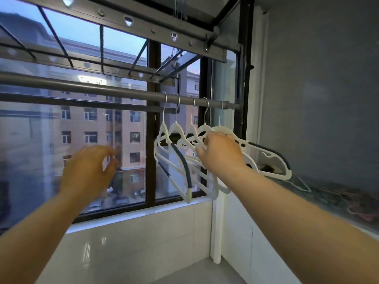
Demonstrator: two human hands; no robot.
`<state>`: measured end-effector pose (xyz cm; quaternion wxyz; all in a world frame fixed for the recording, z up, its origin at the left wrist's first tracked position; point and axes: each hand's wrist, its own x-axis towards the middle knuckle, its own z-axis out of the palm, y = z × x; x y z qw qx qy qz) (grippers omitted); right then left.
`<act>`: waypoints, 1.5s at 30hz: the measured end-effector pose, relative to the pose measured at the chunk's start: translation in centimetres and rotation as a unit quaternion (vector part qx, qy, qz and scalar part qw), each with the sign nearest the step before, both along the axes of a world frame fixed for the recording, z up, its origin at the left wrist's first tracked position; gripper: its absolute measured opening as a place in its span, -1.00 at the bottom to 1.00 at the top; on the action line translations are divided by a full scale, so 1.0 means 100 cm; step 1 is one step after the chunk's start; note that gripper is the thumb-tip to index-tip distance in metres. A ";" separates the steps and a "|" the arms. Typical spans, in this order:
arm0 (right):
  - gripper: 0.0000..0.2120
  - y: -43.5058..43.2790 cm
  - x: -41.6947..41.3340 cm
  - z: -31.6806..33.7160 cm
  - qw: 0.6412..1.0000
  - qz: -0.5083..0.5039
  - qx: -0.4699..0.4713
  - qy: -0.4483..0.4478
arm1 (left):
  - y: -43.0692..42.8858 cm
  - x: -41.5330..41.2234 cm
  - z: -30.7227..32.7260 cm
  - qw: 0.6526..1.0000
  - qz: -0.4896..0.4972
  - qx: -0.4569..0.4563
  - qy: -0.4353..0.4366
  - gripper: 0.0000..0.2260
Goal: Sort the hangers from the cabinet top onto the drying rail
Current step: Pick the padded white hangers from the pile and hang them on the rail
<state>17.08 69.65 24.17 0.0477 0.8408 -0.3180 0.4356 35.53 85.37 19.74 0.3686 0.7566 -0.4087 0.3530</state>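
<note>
Hangers [182, 160], five white, hooked at drying rail's [102, 90] right end. Person's right hand [222, 153] curls over rightmost hanger [272, 158]; left hand [90, 171] loose, empty. Sideways tug could tangle neighbours or unhook one. More wait on cabinet top [332, 187].

We note grey metal drying rail [102, 89] free left of five white plastic hangers with dark grips [181, 160]; these crowd right end, black window frame [246, 78] just beyond.

No lettering can be read: the lit sign [92, 79] on the building [98, 128] outside is blurred beyond reading.
</note>
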 end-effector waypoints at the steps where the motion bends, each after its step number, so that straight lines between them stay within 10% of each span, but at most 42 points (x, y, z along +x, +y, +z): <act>1: -0.74 -0.001 -0.014 -0.001 1.000 0.022 -0.005 -0.004 | -0.002 -0.012 -0.012 1.000 -0.006 0.005 0.030 -0.85; 10: -0.89 -0.029 -0.161 -0.047 0.982 0.176 0.056 0.035 | -0.062 -0.158 -0.108 0.979 -0.018 0.140 0.144 -0.85; 28: -0.80 -0.273 -0.335 -0.194 0.943 -0.082 0.259 0.192 | -0.382 -0.314 -0.188 0.903 -0.235 0.288 0.216 -0.80; 45: -0.69 -0.603 -0.289 -0.245 0.907 -0.207 0.337 0.143 | -0.708 -0.255 -0.242 0.888 -0.262 0.279 0.255 -0.72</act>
